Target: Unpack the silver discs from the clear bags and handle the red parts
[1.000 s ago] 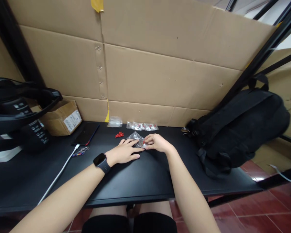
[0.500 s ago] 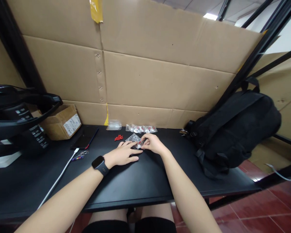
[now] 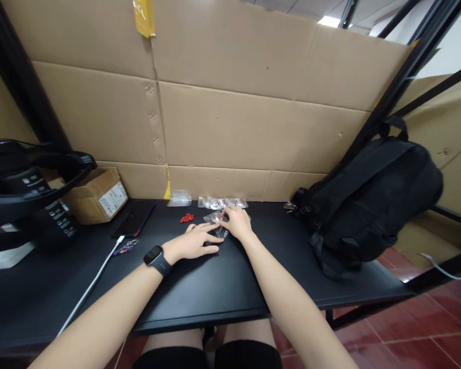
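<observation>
Between my hands on the black table lies a small clear plastic bag (image 3: 214, 217). A shiny silver piece with a red spot shows in it. My left hand (image 3: 195, 242), with a dark watch at the wrist, rests low with its fingers stretched out and spread, their tips at the bag's near-left side. My right hand (image 3: 238, 222) is closed at the right side of the bag, thumb and fingers pinching its edge; the fingertips are partly hidden. A little heap of red pieces (image 3: 186, 218) lies to the left of the bag.
Along the cardboard wall lie several filled clear bags (image 3: 217, 203) and a stack of flat clear bags (image 3: 180, 198). On the left are a phone (image 3: 133, 219), a white cable (image 3: 94, 282), a keyring (image 3: 126, 247), a cardboard box (image 3: 100, 195). A black backpack (image 3: 380, 200) stands right.
The silver piece with red has shifted away from me, and clear plastic now shows on its near side. My right hand has moved slightly away and left; my left hand stays nearly still.
</observation>
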`<state>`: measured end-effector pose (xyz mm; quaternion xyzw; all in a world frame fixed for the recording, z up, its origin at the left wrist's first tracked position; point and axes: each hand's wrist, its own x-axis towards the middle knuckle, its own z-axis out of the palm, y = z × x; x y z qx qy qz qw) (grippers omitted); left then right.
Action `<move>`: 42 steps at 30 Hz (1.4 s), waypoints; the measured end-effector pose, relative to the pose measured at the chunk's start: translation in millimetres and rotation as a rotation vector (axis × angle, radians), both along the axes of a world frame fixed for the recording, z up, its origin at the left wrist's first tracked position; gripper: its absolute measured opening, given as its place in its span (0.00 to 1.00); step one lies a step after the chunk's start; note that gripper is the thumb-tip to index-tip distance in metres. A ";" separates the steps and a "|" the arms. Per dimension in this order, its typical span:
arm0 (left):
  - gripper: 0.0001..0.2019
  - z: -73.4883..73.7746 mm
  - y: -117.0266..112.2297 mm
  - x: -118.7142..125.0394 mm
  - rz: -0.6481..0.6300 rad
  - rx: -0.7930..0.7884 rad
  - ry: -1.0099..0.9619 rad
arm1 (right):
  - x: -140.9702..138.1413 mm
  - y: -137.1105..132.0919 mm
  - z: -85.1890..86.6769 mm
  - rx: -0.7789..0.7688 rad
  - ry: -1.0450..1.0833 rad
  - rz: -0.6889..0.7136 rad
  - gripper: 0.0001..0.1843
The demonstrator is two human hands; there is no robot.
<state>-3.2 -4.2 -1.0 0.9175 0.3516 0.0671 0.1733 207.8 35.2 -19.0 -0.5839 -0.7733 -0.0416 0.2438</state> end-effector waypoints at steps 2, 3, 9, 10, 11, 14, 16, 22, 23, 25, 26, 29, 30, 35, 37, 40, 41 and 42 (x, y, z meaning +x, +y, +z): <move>0.19 0.2 0.2 0.4 0.004 -0.001 -0.010 | 1.2 1.0 -1.4 0.006 0.035 -0.007 0.15; 0.19 0.7 0.1 0.4 0.004 0.011 -0.017 | 3.3 1.2 -1.5 -0.004 0.064 0.036 0.17; 0.14 7.2 2.2 -6.2 -0.022 0.079 -0.230 | 33.3 1.2 9.1 -0.074 0.353 0.416 0.15; 0.16 6.7 4.1 -8.1 -0.026 0.072 -0.261 | 38.1 1.4 10.9 -0.068 0.400 0.416 0.11; 0.19 5.3 6.5 -9.7 -0.026 0.070 -0.281 | 41.7 1.8 11.8 -0.069 0.421 0.411 0.09; 0.23 -4.0 15.5 -10.2 0.029 0.140 -0.312 | 43.8 2.7 9.5 -0.135 0.373 0.413 0.08; 0.21 -11.2 20.7 -6.7 0.100 0.222 -0.330 | 38.6 2.6 5.6 -0.206 0.347 0.429 0.14; 0.06 -15.5 27.5 0.1 0.247 0.284 -0.331 | 24.6 1.9 2.6 -0.258 0.385 0.424 0.04; 0.07 -14.4 28.5 -1.2 0.275 0.255 -0.353 | 24.6 2.3 3.0 -0.246 0.388 0.420 0.04; 0.11 -12.4 30.5 -4.8 0.316 0.157 -0.427 | 25.4 3.3 2.8 -0.217 0.392 0.401 0.05; 0.13 -11.8 31.3 -6.5 0.330 0.105 -0.461 | 25.6 3.7 2.3 -0.211 0.393 0.393 0.06; 0.18 -11.5 31.7 -7.9 0.384 0.040 -0.484 | 23.7 4.2 -0.8 -0.235 0.382 0.397 0.08; 0.19 -11.7 31.1 -7.1 0.408 0.052 -0.472 | 22.5 4.1 -1.8 -0.241 0.378 0.403 0.07; 0.18 -13.1 28.6 -1.3 0.458 0.109 -0.471 | 19.3 3.2 -1.6 -0.226 0.408 0.416 0.05; 0.19 -14.5 30.2 -1.4 0.465 0.079 -0.496 | 20.1 2.6 1.7 -0.227 0.429 0.414 0.05; 0.20 -17.6 35.1 -4.2 0.465 0.014 -0.610 | 21.1 0.9 7.9 -0.259 0.470 0.426 0.06; 0.19 -18.5 36.7 -5.1 0.459 -0.006 -0.662 | 21.0 0.2 9.7 -0.272 0.489 0.422 0.07; 0.19 -19.1 38.1 -5.9 0.454 -0.022 -0.712 | 20.7 -0.5 11.0 -0.285 0.508 0.413 0.07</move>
